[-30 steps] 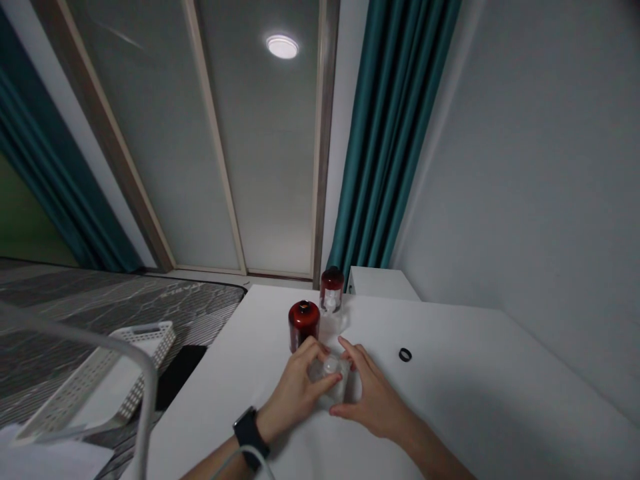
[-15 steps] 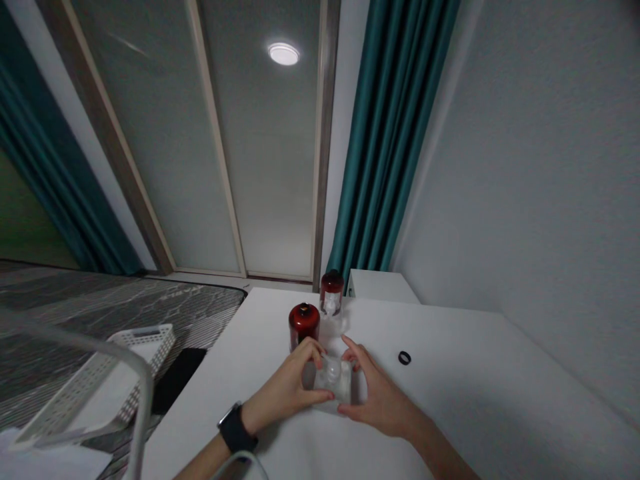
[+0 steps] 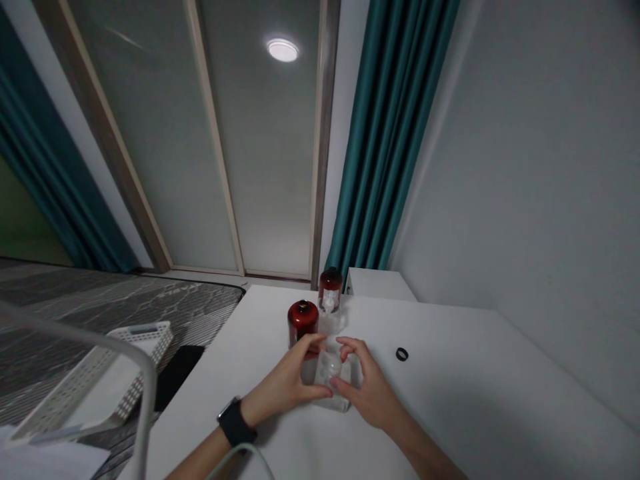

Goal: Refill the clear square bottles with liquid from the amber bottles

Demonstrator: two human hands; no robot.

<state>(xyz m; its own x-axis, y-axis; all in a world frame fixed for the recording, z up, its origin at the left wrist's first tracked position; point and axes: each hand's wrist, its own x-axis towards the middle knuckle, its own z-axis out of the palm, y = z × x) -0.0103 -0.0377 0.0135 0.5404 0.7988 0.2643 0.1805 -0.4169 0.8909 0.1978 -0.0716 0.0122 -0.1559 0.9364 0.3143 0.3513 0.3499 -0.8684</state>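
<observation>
Head view is the only feed I have, and on it a person's left hand (image 3: 283, 383), wearing a black smartwatch (image 3: 234, 422), and right hand (image 3: 369, 387) cup a clear squarish container (image 3: 334, 383) on a white surface (image 3: 240, 360). The fingers (image 3: 311, 343) of both hands curl around the container from either side and appear clamped on it. I read it as glass or hard plastic: stiff, fairly heavy if glass, slippery and breakable, so I would hold it by its flat opposite sides. Something white sits inside, too blurred for me to identify. From the container, a glossy dark-red bottle (image 3: 303, 323) stands just beyond, a red-capped clear bottle (image 3: 331, 293) stands farther beyond, and a small black ring (image 3: 401, 354) lies to the right.
</observation>
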